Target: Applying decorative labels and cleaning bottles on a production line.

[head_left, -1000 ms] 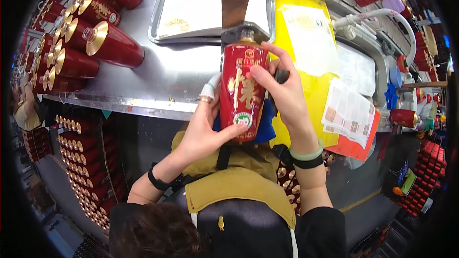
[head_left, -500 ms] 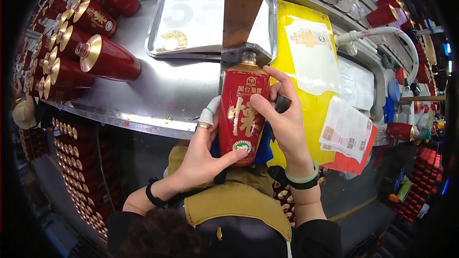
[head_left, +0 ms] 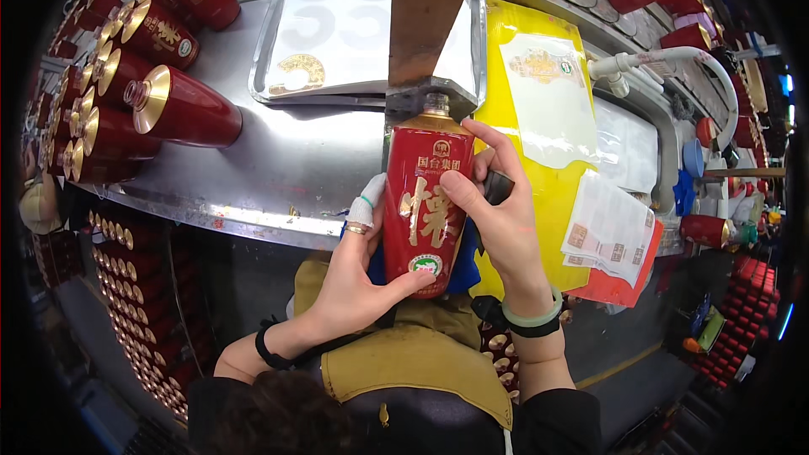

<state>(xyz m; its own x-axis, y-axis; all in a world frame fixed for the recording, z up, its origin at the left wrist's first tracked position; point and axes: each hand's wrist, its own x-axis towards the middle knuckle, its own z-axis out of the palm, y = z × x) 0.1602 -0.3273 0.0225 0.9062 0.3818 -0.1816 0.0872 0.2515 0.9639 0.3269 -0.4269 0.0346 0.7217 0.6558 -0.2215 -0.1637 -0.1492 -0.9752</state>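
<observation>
Red bottle [head_left: 424, 202] held upright above the metal tabletop [head_left: 286, 168]: left hand [head_left: 354, 274] grip wrapped round its lower left side, right hand [head_left: 497, 219] grip pressed on its right side. Bottle neck meets a brown post [head_left: 430, 13]; tray [head_left: 278, 59] lies beyond the grip.

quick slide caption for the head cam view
Both hands, left and right, hold a red bottle upright over a steel bench.
</observation>
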